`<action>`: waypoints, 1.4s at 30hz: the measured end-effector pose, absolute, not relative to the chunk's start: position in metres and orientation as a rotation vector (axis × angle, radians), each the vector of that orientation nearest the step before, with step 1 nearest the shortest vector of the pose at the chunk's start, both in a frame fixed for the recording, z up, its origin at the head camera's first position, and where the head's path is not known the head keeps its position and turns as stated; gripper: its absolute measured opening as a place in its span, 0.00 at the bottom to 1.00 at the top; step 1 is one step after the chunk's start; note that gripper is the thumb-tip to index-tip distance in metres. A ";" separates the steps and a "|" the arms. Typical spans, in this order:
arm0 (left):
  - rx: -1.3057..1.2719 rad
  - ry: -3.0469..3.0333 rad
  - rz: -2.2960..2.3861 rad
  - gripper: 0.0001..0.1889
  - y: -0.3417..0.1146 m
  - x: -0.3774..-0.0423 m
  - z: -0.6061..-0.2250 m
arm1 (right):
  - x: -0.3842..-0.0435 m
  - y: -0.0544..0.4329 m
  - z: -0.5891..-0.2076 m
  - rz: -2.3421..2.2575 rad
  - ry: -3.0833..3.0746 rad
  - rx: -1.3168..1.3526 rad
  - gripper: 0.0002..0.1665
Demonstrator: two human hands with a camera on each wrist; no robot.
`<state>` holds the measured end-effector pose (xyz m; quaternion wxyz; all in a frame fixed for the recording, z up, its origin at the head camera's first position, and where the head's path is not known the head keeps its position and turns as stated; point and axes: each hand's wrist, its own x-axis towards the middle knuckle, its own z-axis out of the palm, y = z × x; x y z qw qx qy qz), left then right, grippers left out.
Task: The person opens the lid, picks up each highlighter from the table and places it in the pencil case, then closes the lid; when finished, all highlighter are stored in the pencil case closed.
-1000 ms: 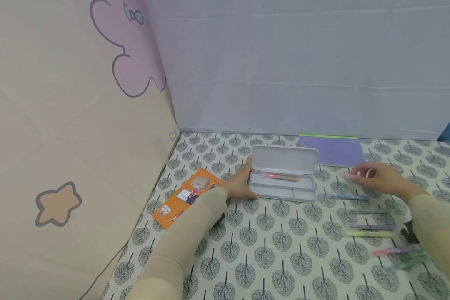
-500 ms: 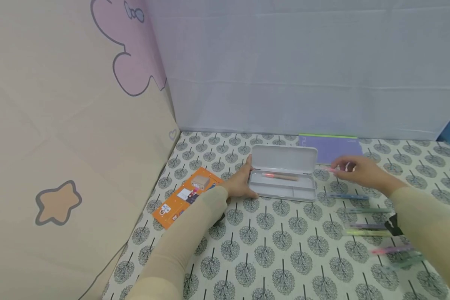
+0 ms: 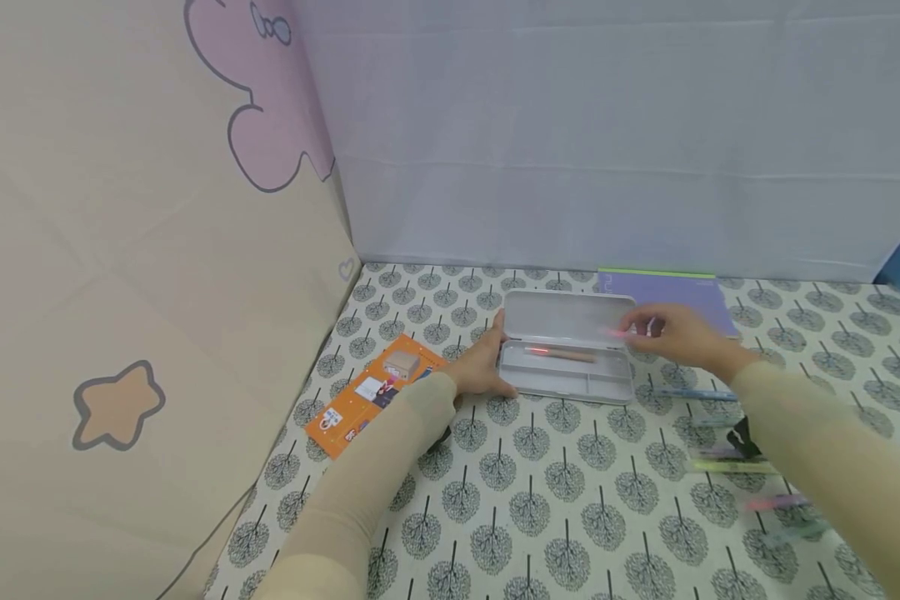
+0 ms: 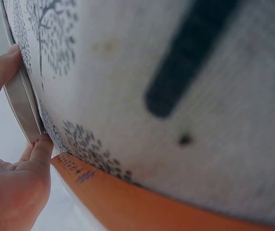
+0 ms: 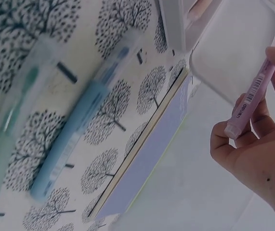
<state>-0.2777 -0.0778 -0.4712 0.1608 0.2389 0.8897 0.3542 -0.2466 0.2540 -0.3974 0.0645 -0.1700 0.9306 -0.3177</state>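
An open white pencil case (image 3: 547, 381) stands mid-table, its lid (image 3: 555, 317) tipped back. My left hand (image 3: 482, 367) holds its left end, the thumb at the near corner and the fingers at the far one; the left wrist view shows the thumb and fingers against the case wall (image 4: 21, 101). Inside the rear compartment lies a brownish highlighter (image 3: 570, 355) with a glowing red-pink end. My right hand (image 3: 671, 333) pinches a pink highlighter (image 5: 250, 101) in front of the lid's right part, above the table. Its tip end is partly hidden by the thumb.
Right of the case lie several highlighters: blue (image 3: 693, 394), green (image 3: 712, 422), yellow (image 3: 735, 467), pink-purple (image 3: 776, 502) and others, partly behind my right sleeve. A purple notebook (image 3: 690, 296) lies behind; an orange printed sheet (image 3: 382, 383) lies left under my left forearm.
My right hand has moved left with the pink highlighter, from beside the notebook to in front of the case's lid. My left hand and the case have stayed put.
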 end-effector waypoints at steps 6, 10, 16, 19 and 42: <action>0.668 2.536 1.008 0.77 -0.077 -0.276 -0.469 | -0.254 0.238 -0.403 -0.937 2.834 -0.577 0.11; 0.665 2.535 1.008 0.77 -0.077 -0.276 -0.467 | -0.256 0.225 -0.403 -0.946 2.817 -0.590 0.11; 0.653 2.522 1.026 0.78 -0.077 -0.276 -0.467 | -0.262 0.205 -0.405 -0.994 2.772 -0.650 0.11; 0.656 2.515 1.034 0.78 -0.077 -0.277 -0.468 | -0.265 0.197 -0.408 -1.006 2.769 -0.702 0.11; 0.692 2.540 1.013 0.77 -0.077 -0.281 -0.475 | -0.273 0.165 -0.444 -0.946 2.687 -0.751 0.08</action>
